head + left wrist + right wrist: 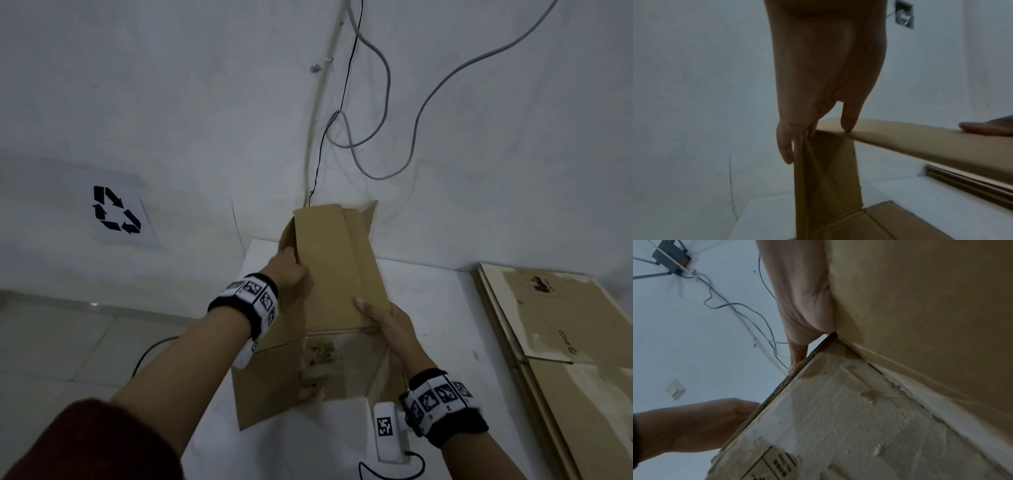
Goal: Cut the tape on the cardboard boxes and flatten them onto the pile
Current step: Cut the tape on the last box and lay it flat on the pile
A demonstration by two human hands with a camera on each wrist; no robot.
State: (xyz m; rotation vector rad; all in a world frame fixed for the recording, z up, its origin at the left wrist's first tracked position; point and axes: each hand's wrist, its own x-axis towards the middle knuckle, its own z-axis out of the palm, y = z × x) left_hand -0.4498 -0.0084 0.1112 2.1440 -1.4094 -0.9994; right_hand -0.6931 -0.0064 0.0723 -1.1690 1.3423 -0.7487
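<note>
The cardboard box [329, 308] stands half-collapsed on the white surface's far-left area, long axis toward the wall, the left hand [287, 274] pinching its left edge, the right hand [387, 325] gripping its near-right corner, the flattened pile [561, 342] lying rightward.

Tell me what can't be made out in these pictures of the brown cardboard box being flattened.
- Left hand fingers: in the head view, hidden behind the brown cardboard box.
- Right hand fingertips: in the right wrist view, hidden behind the box edge.
- Torn white label print: in the right wrist view, blurred and cut off.
- Pile of flattened brown cardboard: in the head view, cut off by the right edge.
</note>
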